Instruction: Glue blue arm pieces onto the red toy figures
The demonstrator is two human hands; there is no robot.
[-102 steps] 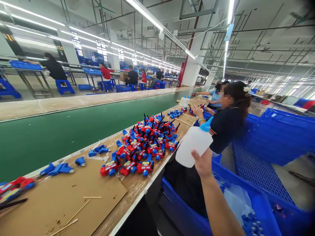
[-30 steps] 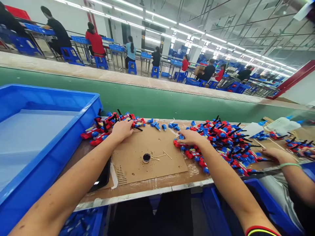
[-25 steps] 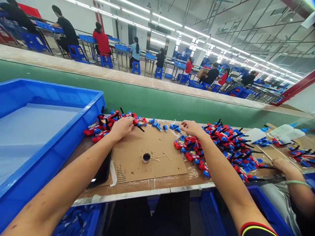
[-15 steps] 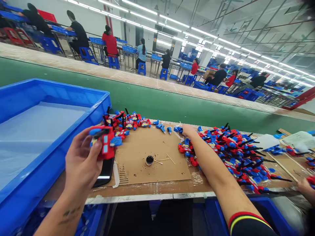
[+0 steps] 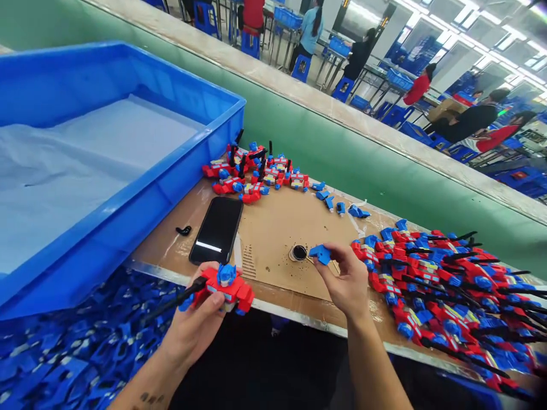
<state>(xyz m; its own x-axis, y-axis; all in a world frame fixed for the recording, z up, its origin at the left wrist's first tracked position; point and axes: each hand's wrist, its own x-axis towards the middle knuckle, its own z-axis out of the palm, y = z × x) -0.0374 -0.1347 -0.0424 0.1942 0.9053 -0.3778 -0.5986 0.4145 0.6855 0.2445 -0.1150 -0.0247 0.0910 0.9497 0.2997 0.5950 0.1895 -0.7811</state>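
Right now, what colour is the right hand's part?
Blue: the part in the right hand, seen in the head view.

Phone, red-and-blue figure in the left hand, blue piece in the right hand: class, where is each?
Phone (image 5: 217, 229), head view: dark screen.
Held figure (image 5: 232, 290), head view: red chest.
Held blue piece (image 5: 318, 253), head view: uncovered middle.

The head view looks forward and down over a workbench (image 5: 273, 295), close above the wearer's left hand (image 5: 200, 319) and right hand (image 5: 349, 280), its frame tilted (the green belt (image 5: 342, 147) slopes down toward the right), with seated co-workers (image 5: 311, 31) small and distant along the top.
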